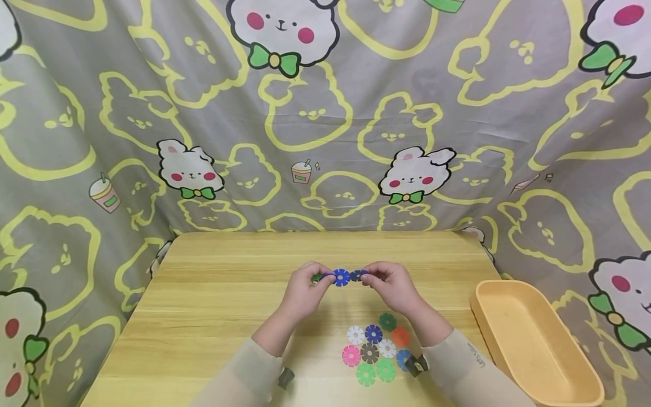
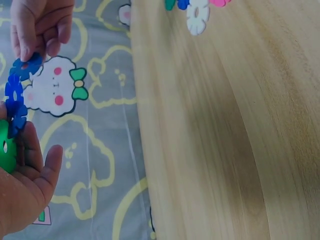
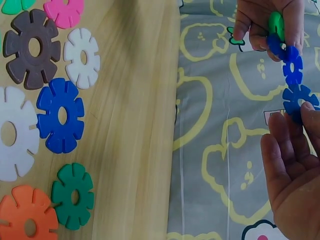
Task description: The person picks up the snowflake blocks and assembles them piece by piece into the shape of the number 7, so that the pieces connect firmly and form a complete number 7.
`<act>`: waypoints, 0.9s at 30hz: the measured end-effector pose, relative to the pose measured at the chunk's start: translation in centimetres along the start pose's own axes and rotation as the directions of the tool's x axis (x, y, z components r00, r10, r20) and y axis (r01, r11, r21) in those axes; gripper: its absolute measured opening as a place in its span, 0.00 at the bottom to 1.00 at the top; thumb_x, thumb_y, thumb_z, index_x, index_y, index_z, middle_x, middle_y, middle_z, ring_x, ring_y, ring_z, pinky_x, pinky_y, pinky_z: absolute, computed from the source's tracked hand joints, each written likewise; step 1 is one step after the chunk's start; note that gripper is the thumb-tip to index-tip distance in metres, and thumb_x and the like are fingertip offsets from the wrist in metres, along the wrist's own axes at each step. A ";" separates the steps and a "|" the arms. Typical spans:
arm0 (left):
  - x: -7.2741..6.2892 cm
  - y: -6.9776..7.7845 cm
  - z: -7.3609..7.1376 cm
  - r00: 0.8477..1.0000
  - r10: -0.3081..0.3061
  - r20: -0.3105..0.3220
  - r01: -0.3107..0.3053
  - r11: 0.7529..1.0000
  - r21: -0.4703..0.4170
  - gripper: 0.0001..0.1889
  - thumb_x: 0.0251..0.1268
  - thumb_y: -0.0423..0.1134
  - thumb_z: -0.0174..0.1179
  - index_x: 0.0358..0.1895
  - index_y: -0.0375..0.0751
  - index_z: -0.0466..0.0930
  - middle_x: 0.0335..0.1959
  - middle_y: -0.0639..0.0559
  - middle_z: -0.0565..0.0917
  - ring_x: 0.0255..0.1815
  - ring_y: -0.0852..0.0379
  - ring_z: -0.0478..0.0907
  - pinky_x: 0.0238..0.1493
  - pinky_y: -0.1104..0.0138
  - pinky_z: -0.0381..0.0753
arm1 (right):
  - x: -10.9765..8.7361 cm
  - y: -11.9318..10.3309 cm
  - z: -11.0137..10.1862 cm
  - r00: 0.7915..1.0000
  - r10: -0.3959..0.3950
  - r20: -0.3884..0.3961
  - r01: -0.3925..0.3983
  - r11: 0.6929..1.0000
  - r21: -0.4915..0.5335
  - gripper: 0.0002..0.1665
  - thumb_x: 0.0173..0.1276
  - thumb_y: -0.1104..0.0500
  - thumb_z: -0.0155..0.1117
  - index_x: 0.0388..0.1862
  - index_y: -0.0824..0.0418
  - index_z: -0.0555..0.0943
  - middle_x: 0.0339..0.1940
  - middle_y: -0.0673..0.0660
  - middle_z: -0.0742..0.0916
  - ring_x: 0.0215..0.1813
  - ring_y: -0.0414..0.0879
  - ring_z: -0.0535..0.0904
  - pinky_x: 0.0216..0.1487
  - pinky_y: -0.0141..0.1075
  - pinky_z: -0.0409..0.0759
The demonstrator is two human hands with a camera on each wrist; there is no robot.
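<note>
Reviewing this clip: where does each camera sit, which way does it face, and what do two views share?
Head: worn on the head, facing forward and down over the table, patterned cloth and tray; left hand, right hand and sleeves show.
Left wrist: on that wrist, facing the linked discs; left hand lower left, right hand upper left.
Right wrist: on that wrist, facing the linked discs, loose discs at left; right hand lower right, left hand upper right.
Both wrist views share the hands and linked discs.
</note>
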State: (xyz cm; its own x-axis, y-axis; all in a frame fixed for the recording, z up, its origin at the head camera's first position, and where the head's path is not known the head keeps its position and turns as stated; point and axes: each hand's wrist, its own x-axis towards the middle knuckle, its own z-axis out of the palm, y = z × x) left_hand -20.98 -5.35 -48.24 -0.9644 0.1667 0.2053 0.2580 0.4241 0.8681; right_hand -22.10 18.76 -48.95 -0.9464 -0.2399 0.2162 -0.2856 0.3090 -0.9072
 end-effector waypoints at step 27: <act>-0.3 0.6 0.4 0.999 0.050 -0.008 -0.051 0.990 -0.131 0.06 0.73 0.32 0.67 0.34 0.39 0.85 0.33 0.54 0.79 0.36 0.56 0.76 0.36 0.69 0.77 | 0.0 -1.1 0.1 0.994 -0.080 0.076 0.076 0.996 0.054 0.04 0.72 0.71 0.69 0.38 0.67 0.89 0.38 0.60 0.91 0.40 0.47 0.89 0.46 0.34 0.88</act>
State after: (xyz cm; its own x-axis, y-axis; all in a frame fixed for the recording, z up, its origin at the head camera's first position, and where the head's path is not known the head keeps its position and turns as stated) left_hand -20.47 -4.76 -47.96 -0.9506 0.1803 0.2525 0.2971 0.2944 0.9083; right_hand -21.73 18.36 -47.98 -0.9062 -0.3333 0.2604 -0.3484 0.2395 -0.9062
